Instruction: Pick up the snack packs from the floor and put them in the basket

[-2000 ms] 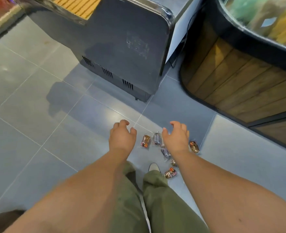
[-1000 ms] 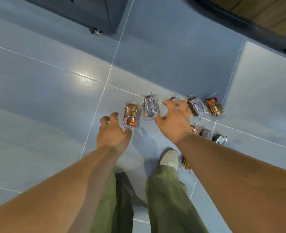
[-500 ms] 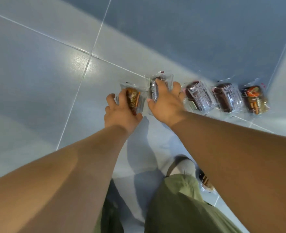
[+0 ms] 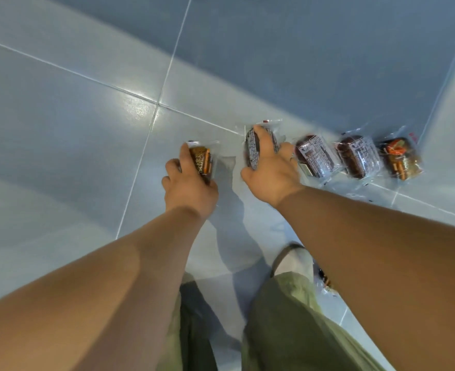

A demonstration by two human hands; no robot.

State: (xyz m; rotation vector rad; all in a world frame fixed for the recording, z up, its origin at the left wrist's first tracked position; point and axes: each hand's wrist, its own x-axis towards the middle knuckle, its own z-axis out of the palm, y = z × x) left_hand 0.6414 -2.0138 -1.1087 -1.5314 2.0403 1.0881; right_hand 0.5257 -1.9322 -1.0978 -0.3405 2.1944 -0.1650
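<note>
- Both hands, empty and short of the packs a second ago, now each have one; the left hand (image 4: 190,187) has its fingers (image 4: 184,156) curled round the orange snack pack (image 4: 203,162); the right hand (image 4: 273,174) has fingers and thumb closed on the grey-labelled snack pack (image 4: 252,152).
- Floor (image 4: 60,129): large glossy grey-blue tiles; pale grout lines (image 4: 158,103) cross well ahead of the shoe (image 4: 293,259) and to its left; glare sits at that crossing; a darker shaded band runs across the far tiles.
- Shoe: pale, toe pointing ahead, under olive-green trousers (image 4: 288,330).
- Orange snack pack: ahead of the shoe, to its left; clear wrapper, brown cake, orange printed band; turned up on its edge in the left hand; whether it is off the floor I cannot tell.
- Grey-labelled snack pack: ahead of the shoe, slightly left; clear crimped wrapper, dark cake, grey panel of unreadable small print.
- Three more lie flat in a row ahead of the shoe, to its right: the first loose pack (image 4: 316,156), just beside the right hand, dark with a grey label; the second loose pack (image 4: 357,156), alike; the third loose pack (image 4: 400,159), farthest right, printed red and orange.
- Half-hidden pack (image 4: 326,283): just right of the shoe, mostly behind the right forearm.
</note>
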